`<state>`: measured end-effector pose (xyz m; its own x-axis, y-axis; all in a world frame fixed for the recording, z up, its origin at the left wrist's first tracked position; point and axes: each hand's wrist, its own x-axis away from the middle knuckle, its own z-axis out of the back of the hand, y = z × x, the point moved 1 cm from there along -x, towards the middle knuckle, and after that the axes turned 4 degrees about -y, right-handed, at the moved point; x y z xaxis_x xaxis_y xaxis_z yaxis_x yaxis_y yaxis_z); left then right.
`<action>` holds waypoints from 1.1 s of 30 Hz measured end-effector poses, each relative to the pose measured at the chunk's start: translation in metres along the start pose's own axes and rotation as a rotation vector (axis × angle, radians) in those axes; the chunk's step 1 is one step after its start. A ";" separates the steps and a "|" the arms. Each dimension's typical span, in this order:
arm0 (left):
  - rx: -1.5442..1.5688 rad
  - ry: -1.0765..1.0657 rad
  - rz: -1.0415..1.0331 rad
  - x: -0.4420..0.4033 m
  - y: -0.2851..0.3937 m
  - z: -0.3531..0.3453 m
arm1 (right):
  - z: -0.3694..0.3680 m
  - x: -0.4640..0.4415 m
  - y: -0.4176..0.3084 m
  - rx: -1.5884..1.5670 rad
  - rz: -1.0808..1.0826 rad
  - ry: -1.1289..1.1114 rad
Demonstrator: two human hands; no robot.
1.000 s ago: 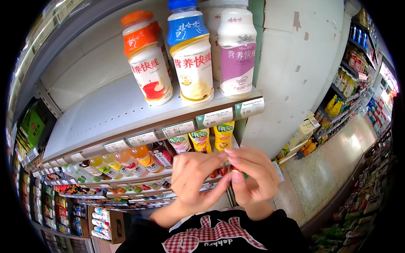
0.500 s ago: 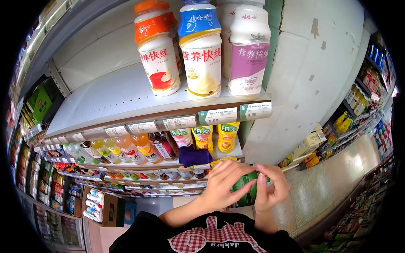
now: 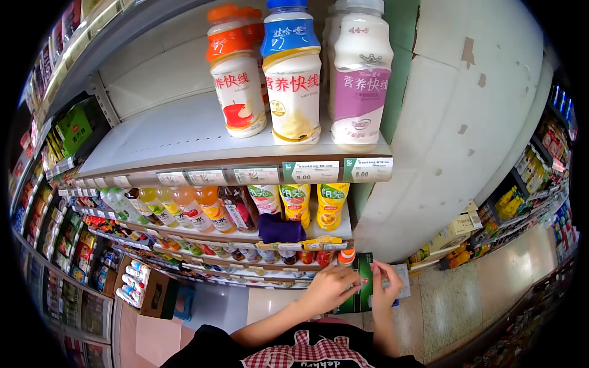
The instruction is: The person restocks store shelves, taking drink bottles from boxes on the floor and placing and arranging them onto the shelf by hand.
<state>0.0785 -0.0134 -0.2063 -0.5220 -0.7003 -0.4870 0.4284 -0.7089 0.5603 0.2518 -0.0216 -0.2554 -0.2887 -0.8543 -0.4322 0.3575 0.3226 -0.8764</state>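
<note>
My left hand [image 3: 333,288] is low in the view, its thumb and fingers pinched together at the edge of a dark green box [image 3: 356,299]. My right hand [image 3: 386,284] is just to the right, fingers bent in a pinch over the box's right side. Whatever is between the fingertips is too small to name. An orange-capped bottle [image 3: 346,256] stands just beyond my hands. A folded purple cloth [image 3: 281,229] lies on the second shelf, in front of yellow-labelled bottles [image 3: 332,205].
Large milk drink bottles [image 3: 293,86] stand on the upper shelf [image 3: 178,138]. An open carton of white bottles [image 3: 161,295] and a blue stool [image 3: 184,302] are at lower left. A pale pillar [image 3: 457,116] rises at right, beside a tiled aisle [image 3: 478,279].
My hands have moved lower and slightly apart, and more of the green box shows. The purple cloth, not seen in the earliest frame, is now visible. The view has shifted.
</note>
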 end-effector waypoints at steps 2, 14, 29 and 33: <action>-0.006 -0.017 0.025 0.007 0.001 -0.006 | 0.000 0.006 0.049 0.044 -0.067 -0.026; -0.078 -0.301 0.256 0.054 -0.045 -0.065 | 0.006 0.062 0.221 0.516 -0.131 -0.172; -0.143 -0.419 0.408 0.097 -0.065 -0.085 | -0.074 -0.017 0.167 0.470 0.079 -0.301; -0.143 -0.389 0.495 0.107 -0.063 -0.074 | -0.096 -0.029 0.176 0.694 0.020 -0.330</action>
<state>0.0497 -0.0502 -0.3432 -0.4553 -0.8848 0.0997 0.7672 -0.3330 0.5482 0.2380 0.0990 -0.4180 -0.0354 -0.9635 -0.2655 0.8667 0.1027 -0.4882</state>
